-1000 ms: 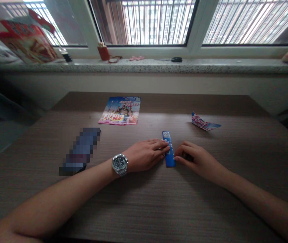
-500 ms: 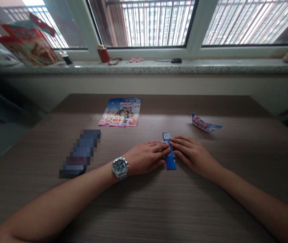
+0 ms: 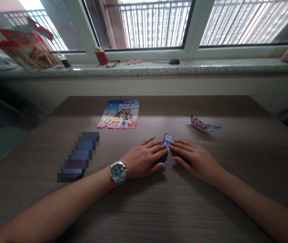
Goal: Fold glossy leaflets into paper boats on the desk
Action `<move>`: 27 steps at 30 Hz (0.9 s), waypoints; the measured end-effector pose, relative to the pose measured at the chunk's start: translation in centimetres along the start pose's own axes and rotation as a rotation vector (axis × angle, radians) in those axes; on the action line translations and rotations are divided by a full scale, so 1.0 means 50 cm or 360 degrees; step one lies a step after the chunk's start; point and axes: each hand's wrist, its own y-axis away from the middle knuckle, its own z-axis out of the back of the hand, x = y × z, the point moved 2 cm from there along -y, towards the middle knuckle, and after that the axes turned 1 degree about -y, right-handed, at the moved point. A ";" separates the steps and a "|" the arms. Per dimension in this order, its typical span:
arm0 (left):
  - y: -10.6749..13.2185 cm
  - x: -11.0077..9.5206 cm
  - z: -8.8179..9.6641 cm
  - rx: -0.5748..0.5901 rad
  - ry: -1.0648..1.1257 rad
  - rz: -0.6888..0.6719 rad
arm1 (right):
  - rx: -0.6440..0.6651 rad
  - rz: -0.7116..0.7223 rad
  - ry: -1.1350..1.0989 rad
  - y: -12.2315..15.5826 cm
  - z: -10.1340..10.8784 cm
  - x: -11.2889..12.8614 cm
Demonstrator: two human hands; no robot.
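While a second ago the blue paper strip [image 3: 167,139] slanted with its far end to the left, it now slants to the right, lying on the surface [image 3: 139,209] between the two hands. The left hand [image 3: 145,158], flat with fingers a little apart, covers more of the strip's near half than before. The right hand [image 3: 197,157] was curled beside the strip; its fingers are now straight and close together, thumb apart, their tips at the strip's right edge. The stacked leaflets [image 3: 120,114] and the folded paper piece [image 3: 205,125] lie where they lay. On the windowsill [image 3: 197,69], a red package [image 3: 29,49] stands at the left and a small red container [image 3: 101,58] stands near the middle; what either one holds cannot be seen.
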 end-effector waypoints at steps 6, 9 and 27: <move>0.001 0.004 0.006 0.0032 -0.0047 0.0129 | -0.0019 0.0013 -0.0006 0.007 0.008 0.009; 0.002 0.007 0.005 0.0072 -0.0038 0.0144 | -0.0011 0.0009 0.0029 0.006 0.007 0.009; 0.001 0.009 0.004 0.0059 0.0098 0.0154 | -0.0018 -0.0202 0.0052 -0.002 -0.005 -0.021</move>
